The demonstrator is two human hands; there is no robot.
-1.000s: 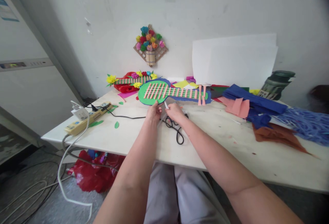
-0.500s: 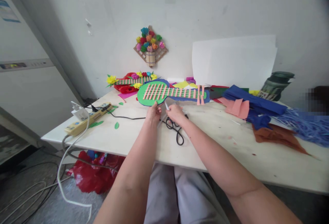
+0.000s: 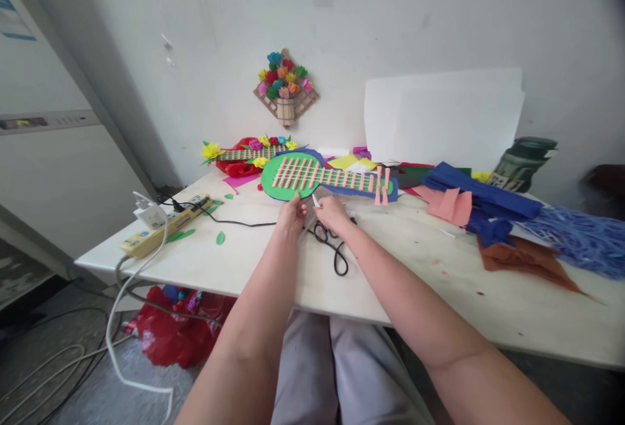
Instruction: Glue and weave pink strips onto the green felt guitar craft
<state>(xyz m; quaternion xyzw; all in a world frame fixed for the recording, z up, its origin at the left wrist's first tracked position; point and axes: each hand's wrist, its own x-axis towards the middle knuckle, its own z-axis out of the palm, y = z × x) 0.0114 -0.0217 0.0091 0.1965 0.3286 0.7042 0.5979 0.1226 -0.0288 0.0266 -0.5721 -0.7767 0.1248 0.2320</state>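
My left hand (image 3: 291, 215) pinches the lower rim of a green racket-shaped paper craft (image 3: 293, 174). Pink strips are woven through the craft and it is backed with blue paper. It lies on the white table (image 3: 430, 269) with its long neck pointing right. My right hand (image 3: 332, 211) is closed just beside the left, with a small white tip (image 3: 315, 200) sticking up from its fingers. I cannot make out the rest of that object. Black loops (image 3: 332, 246), either a cord or scissors, lie just under the right wrist.
A yellow power strip (image 3: 163, 224) with plugs and cables sits at the table's left edge. Blue, pink and brown paper scraps (image 3: 488, 207) are piled at the right before a white sheet (image 3: 442, 119). A second flower-decorated craft (image 3: 251, 151) lies behind. A red bag (image 3: 176, 330) is under the table.
The green craft has shifted slightly left and its neck has tilted a little lower. Both hands stay almost where they were.
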